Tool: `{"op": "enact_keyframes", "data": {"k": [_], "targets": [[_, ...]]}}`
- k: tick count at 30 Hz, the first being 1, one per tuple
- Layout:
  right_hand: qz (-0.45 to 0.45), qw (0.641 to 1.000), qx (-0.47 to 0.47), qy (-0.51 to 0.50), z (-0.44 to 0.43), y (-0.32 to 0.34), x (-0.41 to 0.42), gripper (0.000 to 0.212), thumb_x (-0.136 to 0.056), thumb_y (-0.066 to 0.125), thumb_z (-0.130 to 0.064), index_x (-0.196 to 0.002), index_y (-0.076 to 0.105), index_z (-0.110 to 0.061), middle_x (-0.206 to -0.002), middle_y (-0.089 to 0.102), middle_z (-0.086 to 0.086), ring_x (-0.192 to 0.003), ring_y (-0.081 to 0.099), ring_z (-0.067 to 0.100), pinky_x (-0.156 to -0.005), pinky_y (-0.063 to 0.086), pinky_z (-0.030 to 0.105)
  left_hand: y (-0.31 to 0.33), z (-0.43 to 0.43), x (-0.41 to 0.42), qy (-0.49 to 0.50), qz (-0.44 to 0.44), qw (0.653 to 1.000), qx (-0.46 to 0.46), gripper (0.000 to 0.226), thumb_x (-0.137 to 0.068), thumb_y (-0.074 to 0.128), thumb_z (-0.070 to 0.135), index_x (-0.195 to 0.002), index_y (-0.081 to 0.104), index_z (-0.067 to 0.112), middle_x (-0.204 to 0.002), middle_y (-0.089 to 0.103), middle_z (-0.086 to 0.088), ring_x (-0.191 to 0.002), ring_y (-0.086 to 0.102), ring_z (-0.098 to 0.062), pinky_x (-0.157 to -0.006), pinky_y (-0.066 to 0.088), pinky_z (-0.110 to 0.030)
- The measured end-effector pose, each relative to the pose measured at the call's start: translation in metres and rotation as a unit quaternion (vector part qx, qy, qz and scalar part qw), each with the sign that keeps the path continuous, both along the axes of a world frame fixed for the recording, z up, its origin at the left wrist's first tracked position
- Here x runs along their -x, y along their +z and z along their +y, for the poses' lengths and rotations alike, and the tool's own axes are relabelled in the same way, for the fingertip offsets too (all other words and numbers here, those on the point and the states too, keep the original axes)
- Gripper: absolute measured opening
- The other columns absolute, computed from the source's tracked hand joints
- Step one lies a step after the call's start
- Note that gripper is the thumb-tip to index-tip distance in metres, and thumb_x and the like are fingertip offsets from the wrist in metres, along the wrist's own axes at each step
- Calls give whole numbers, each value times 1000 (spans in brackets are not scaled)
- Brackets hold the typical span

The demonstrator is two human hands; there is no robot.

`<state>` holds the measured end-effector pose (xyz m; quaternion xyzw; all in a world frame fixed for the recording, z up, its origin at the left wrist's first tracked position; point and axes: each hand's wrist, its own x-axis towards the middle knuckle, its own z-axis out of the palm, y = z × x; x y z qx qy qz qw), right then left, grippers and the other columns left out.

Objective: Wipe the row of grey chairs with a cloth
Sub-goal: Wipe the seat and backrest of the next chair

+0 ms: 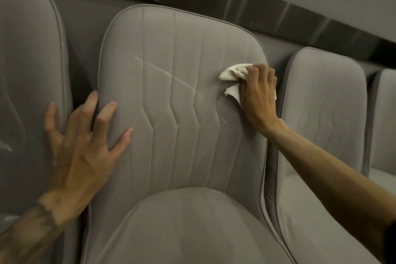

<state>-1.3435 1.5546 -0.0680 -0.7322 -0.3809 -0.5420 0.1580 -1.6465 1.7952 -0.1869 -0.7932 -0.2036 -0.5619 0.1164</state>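
no readable text, no labels, no brand marks, no numbers, no signs anywhere in the head view

The left grip [85,148] lay open, fingers [106,114] spread wide and palm flat against the chair back [171,146], its tattooed forearm coming in from the lower left. The right arm reached in nearly straight from the lower right, forearm bare and wrist slightly bent. The right grip [258,96] showed its back to the camera, fingers curled over a bunched cloth [232,73] held against that same back.
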Motion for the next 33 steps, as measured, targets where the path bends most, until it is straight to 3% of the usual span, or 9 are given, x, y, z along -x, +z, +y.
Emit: {"op": "enact_keyframes", "data": {"k": [6, 19, 22, 25, 28, 31, 33], "targets": [[-16, 999, -50, 14, 8, -11, -5, 14, -98, 52, -15, -112, 55, -12, -117, 53, 11, -98, 47, 30, -86, 39, 39, -4, 4, -2, 4, -10, 1000, -7, 59, -102, 49, 55, -148, 42, 18, -157, 41, -13, -128, 56, -36, -126, 9, -59], [-7, 999, -42, 13, 9, -9, -4, 13, -95, 52, -13, -108, 52, -9, -112, 52, 14, -96, 46, 32, -85, 39, 41, 0, 1, -1, 38, 4, 999, -22, 61, -103, 46, 55, -149, 43, 15, -157, 41, -17, -118, 61, -41, -126, 10, -61], [-6, 999, 17, 30, -8, -39, 6, 21, -92, 55, -12, -113, 51, -10, -112, 50, 14, -98, 47, 34, -89, 39, 42, -1, 1, -2, 47, 8, 999, -22, 61, -103, 46, 55, -149, 42, 15, -157, 41, -18, -118, 61, -41, -125, 12, -63], [-23, 988, 147, 39, -28, -89, 23, 31, -92, 52, -19, -121, 51, -10, -116, 51, 13, -99, 50, 34, -88, 40, 42, -3, 4, -4, 51, 3, 998, -28, 62, -102, 46, 56, -149, 42, 16, -158, 40, -16, -117, 60, -41, -125, 11, -61], [-64, 975, 210, 42, -32, -74, 21, 35, -90, 51, -23, -120, 56, -6, -114, 54, 16, -98, 54, 37, -85, 43, 43, -3, 8, -5, 46, -1, 999, -28, 64, -101, 46, 57, -149, 43, 16, -158, 40, -15, -117, 59, -41, -126, 8, -60], [-38, 996, 78, 12, -13, -8, 8, 35, -96, 57, -32, -116, 54, -4, -112, 52, 21, -98, 49, 37, -83, 40, 47, -5, 10, -6, 44, -2, 999, -27, 65, -100, 46, 58, -150, 42, 18, -159, 39, -14, -120, 59, -40, -127, 4, -57], [-10, 1000, -9, -11, 3, 22, 3, 20, -98, 53, -25, -111, 47, -12, -111, 50, 17, -95, 45, 34, -81, 40, 46, -6, 12, -6, 43, -1, 999, -34, 65, -100, 47, 58, -151, 42, 17, -159, 38, -14, -121, 59, -40, -127, 5, -58]]}}
